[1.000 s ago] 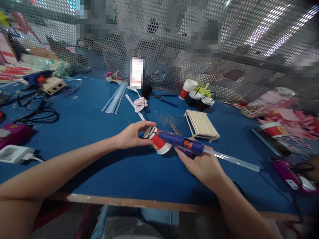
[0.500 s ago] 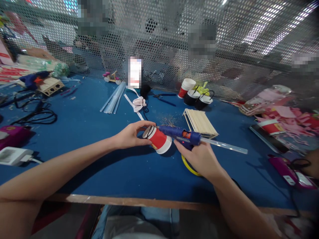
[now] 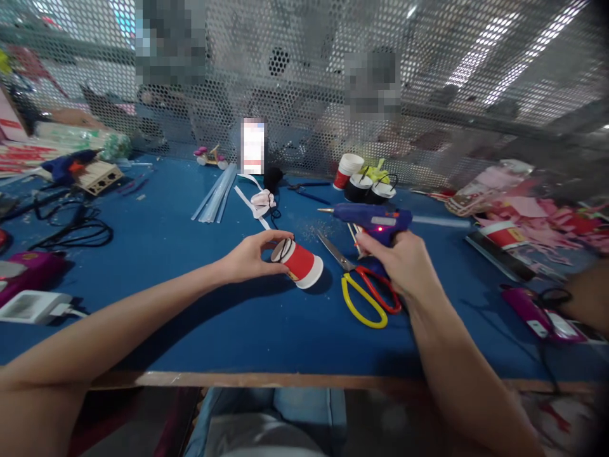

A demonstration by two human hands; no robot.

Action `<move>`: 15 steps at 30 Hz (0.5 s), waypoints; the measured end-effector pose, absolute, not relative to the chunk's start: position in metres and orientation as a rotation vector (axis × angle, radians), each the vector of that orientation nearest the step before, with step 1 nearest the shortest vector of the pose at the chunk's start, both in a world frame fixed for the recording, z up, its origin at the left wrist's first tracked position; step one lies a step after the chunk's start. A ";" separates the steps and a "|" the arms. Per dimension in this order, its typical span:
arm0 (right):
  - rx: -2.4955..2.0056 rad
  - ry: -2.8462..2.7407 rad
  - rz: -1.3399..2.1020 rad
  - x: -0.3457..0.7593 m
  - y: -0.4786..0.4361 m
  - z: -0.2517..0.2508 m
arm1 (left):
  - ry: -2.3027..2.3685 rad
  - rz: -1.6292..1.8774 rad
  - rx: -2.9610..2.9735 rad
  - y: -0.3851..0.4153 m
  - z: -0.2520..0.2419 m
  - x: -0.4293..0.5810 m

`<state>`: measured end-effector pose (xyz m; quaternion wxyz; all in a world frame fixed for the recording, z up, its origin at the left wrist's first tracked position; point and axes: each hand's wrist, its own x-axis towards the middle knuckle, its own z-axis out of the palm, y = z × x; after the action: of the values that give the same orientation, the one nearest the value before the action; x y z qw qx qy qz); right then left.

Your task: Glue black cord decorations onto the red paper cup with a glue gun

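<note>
Before me, a perforated metal screen (image 3: 304,82) backs a smooth blue tabletop (image 3: 214,336). The right hand (image 3: 406,263) is closed around a blue plastic glue gun (image 3: 364,214), near steel-bladed scissors (image 3: 349,266) with 1 red and 1 yellow handle loop. Around the tabletop's middle, the left hand (image 3: 250,257) grips a tilted, tapered red-and-white cup (image 3: 303,263) near its rim, a black cord (image 3: 285,246) at the mouth.

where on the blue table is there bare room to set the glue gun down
A bare patch of blue table runs from the held cup to the front edge. Another lies between the left forearm and the clear glue sticks. It is crowded around the right hand, where scissors lie, and at far right among pink scraps.
</note>
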<state>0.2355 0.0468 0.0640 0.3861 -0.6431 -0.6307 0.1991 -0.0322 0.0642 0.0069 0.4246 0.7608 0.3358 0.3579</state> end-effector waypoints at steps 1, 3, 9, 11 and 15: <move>-1.675 -1.570 0.395 0.242 0.056 0.065 | 0.852 0.894 1.932 0.064 0.009 -0.033; -1.845 -1.591 0.181 0.256 0.075 0.066 | 0.873 0.889 1.998 0.065 0.012 -0.034; -2.259 -1.681 -0.128 0.279 0.120 0.055 | 0.935 0.881 2.105 0.065 0.018 -0.036; -2.318 -1.686 -0.112 0.281 0.125 0.049 | 0.953 0.878 2.140 0.063 0.020 -0.035; -2.397 -1.675 -0.113 0.281 0.129 0.038 | 0.962 0.892 2.186 0.058 0.020 -0.032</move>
<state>0.2810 0.1295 0.0381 0.1072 -0.8144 -0.5691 -0.0384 -0.0322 0.0584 0.0202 0.2918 0.8203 0.3607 0.3345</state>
